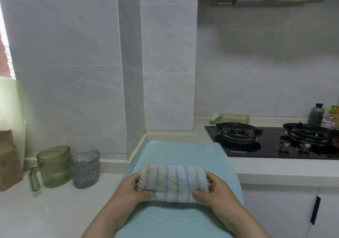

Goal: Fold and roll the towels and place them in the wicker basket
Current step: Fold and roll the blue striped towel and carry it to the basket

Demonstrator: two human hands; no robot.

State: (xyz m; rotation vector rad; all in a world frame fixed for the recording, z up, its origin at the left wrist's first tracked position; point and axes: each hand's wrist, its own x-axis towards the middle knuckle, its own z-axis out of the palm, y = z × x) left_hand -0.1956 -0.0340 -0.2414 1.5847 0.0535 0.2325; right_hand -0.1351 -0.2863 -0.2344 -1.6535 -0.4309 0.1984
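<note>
A rolled towel (174, 181), pale with blue and beige stripes, lies crosswise on a light blue mat (179, 153) on the counter. My left hand (134, 188) grips the roll's left end, thumb on the near side and fingers tucked round the end. My right hand (216, 190) grips the right end the same way. No wicker basket is in view.
A green ribbed jug (53, 166) and a grey cup (85, 169) stand on the counter at the left, with a brown box (7, 160) further left. A black gas hob (275, 140) with bottles behind it sits at the right. The tiled wall corner stands behind the mat.
</note>
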